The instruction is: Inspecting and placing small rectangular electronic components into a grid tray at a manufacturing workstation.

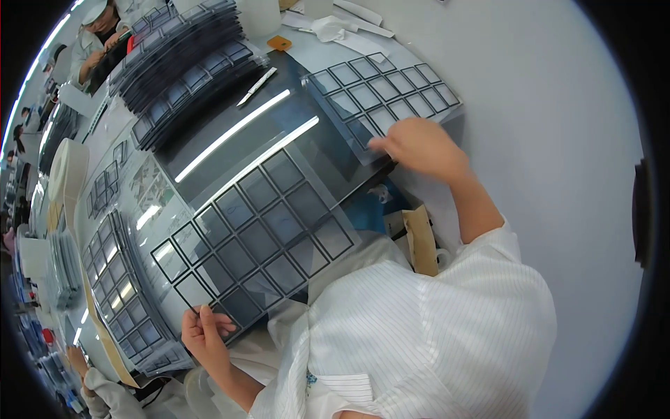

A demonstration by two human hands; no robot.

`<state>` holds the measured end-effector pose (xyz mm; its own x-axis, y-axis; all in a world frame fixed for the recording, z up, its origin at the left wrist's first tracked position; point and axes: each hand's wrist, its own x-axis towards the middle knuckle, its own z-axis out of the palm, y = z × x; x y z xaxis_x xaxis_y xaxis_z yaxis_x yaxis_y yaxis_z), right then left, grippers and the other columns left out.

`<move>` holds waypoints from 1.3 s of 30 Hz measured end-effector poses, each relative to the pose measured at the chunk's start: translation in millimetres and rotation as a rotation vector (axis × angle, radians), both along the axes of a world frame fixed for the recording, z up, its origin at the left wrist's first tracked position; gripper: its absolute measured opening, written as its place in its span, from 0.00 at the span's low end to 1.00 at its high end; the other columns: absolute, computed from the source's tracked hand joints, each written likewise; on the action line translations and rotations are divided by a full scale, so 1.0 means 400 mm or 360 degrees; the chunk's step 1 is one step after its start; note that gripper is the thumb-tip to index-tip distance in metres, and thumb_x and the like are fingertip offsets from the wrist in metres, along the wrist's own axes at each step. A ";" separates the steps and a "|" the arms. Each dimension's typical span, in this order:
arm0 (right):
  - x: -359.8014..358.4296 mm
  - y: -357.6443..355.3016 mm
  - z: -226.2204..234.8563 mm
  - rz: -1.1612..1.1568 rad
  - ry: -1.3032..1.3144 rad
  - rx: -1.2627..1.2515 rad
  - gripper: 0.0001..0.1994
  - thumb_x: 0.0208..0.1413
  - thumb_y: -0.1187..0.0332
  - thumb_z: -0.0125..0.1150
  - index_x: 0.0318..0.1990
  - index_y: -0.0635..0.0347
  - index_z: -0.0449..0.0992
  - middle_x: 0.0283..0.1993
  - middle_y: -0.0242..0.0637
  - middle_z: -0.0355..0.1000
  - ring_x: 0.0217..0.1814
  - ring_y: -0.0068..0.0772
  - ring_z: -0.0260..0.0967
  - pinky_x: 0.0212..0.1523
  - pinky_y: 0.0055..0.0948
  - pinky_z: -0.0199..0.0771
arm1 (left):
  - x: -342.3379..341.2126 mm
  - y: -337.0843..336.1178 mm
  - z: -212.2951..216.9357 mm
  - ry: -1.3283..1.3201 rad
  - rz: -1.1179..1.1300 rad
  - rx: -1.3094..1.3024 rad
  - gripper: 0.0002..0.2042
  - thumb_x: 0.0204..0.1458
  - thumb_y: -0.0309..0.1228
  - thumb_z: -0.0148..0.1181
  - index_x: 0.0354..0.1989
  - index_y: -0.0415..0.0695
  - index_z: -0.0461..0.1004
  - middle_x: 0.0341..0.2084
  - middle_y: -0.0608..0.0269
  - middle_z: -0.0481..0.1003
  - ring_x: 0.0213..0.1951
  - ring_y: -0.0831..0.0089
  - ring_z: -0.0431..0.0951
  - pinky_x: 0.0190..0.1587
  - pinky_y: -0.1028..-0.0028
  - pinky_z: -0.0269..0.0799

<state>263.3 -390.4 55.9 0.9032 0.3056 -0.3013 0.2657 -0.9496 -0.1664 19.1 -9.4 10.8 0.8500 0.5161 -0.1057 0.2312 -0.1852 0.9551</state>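
My left hand pinches the near left corner of a clear sheet printed with rows of black-outlined rectangles. That sheet lies slanted across the table, its near edge reaching over my lap. My right hand is closed, thumb and fingers together, at the near edge of a second gridded sheet on the right. Its fingertips are slightly blurred, and what they hold, if anything, I cannot make out. Between the sheets, a dark mat mirrors bright ceiling lights.
A tall stack of gridded sheets stands at the back. Another stack lies at left. A white-handled knife rests on the mat, near an orange piece and crumpled white scraps. A co-worker sits beyond; another person's hand shows lower left.
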 end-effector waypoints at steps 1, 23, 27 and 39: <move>0.004 -0.026 -0.021 -0.0013 -0.0652 -0.0041 0.21 0.57 0.51 0.57 0.25 0.62 0.75 0.21 0.36 0.71 0.27 0.37 0.71 0.29 0.32 0.69 | -0.002 -0.001 0.000 0.0020 0.0031 -0.0027 0.10 0.63 0.32 0.52 0.31 0.40 0.69 0.16 0.63 0.75 0.15 0.82 0.71 0.19 0.85 0.58; 0.159 0.229 -0.071 0.0284 -0.0981 -0.0121 0.03 0.43 0.73 0.60 0.26 0.60 0.79 0.31 0.44 0.76 0.34 0.45 0.76 0.33 0.40 0.76 | -0.048 0.017 0.007 -0.0127 0.0191 -0.0243 0.10 0.61 0.33 0.54 0.28 0.44 0.68 0.15 0.65 0.73 0.13 0.83 0.68 0.16 0.86 0.55; 0.169 0.206 -0.065 0.0213 -0.1134 -0.0007 0.03 0.43 0.75 0.60 0.26 0.60 0.79 0.29 0.42 0.76 0.34 0.46 0.76 0.33 0.39 0.77 | -0.055 0.029 -0.001 -0.0122 0.0189 -0.0263 0.10 0.61 0.34 0.54 0.28 0.44 0.69 0.15 0.65 0.74 0.13 0.83 0.68 0.17 0.86 0.56; 0.212 0.252 -0.056 0.0126 -0.0998 -0.0151 0.04 0.44 0.74 0.60 0.28 0.61 0.79 0.31 0.44 0.77 0.37 0.47 0.76 0.34 0.41 0.76 | -0.062 0.050 -0.016 -0.0148 0.0135 -0.0329 0.10 0.61 0.34 0.54 0.29 0.43 0.69 0.16 0.63 0.74 0.13 0.82 0.69 0.16 0.86 0.57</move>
<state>348.1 -289.8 33.7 0.8926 0.3763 0.2482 0.3550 -0.9261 0.1274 -5.6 10.8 4.6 0.8155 0.5617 -0.1398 0.1467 0.0330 0.9886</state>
